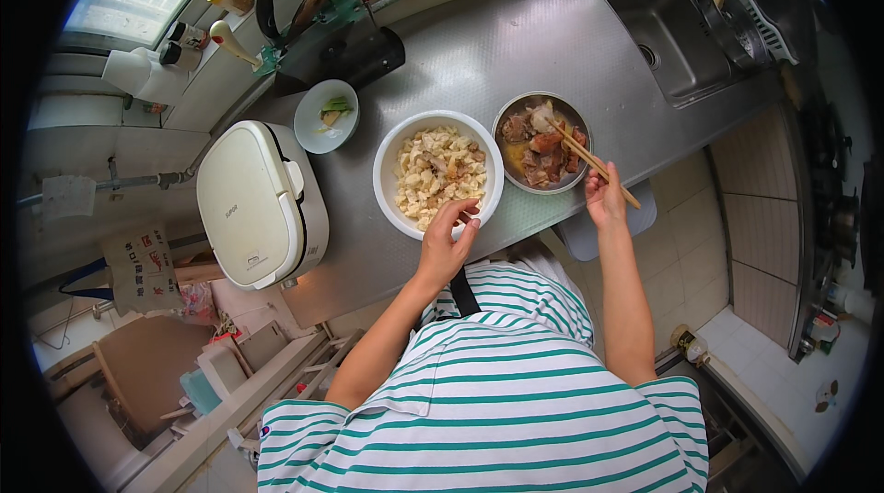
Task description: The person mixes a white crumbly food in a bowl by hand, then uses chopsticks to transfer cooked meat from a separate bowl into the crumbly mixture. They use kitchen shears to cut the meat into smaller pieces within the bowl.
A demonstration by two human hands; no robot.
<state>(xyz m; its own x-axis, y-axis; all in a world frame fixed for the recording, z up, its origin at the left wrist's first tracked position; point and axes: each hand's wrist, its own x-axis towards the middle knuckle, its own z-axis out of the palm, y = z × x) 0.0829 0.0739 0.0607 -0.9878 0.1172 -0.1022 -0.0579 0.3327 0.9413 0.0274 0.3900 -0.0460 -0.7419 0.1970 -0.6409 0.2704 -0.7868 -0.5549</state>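
Note:
My right hand (606, 196) grips a pair of wooden chopsticks (587, 158). Their tips reach into a round metal bowl (498, 155) that holds chunks of cooked meat (545, 144) in yellowish liquid. To its left stands a white bowl (382, 179) filled with pale crumbly pieces (431, 168), perhaps torn bread, with a few browner bits on top. Over the near rim of this bowl is my left hand (449, 237), fingers loosely curled and thumb apart, with nothing visible in it. Whether it touches the rim is hard to tell.
A white Supor appliance (248, 210) and a small pale bowl with green pieces (324, 137) stand at the left. Behind them is a knife block (338, 51) with knives. A sink (670, 37) is set into the metal counter (456, 51) at the far right.

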